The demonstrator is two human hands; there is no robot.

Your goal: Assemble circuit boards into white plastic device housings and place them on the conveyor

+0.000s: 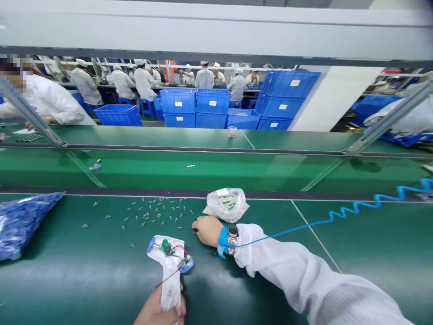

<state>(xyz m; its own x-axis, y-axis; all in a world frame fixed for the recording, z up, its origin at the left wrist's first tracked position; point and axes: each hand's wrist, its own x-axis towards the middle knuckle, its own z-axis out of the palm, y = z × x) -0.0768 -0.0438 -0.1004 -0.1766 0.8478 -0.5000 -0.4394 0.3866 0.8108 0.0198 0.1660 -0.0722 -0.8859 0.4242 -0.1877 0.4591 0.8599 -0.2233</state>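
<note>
My left hand (165,309) grips the handle of a white gun-shaped plastic housing (171,275). The housing lies open, showing a green circuit board (167,246), thin red and dark wires and blue end pieces. Beyond it, my right hand (209,230) rests low over the green table, its fingers closed together around something too small to make out. Small metal parts (147,215) lie scattered to the left of that hand. Just behind the hand sits a clear plastic bag (227,205) of small pale pieces, with some green ones on top.
A blue coiled cord (324,221) runs from my right wristband (222,243) to the right edge. A bag of blue parts (25,221) lies at left. A green belt (162,169) crosses behind the table (84,280). Co-workers and blue crates (211,104) are beyond.
</note>
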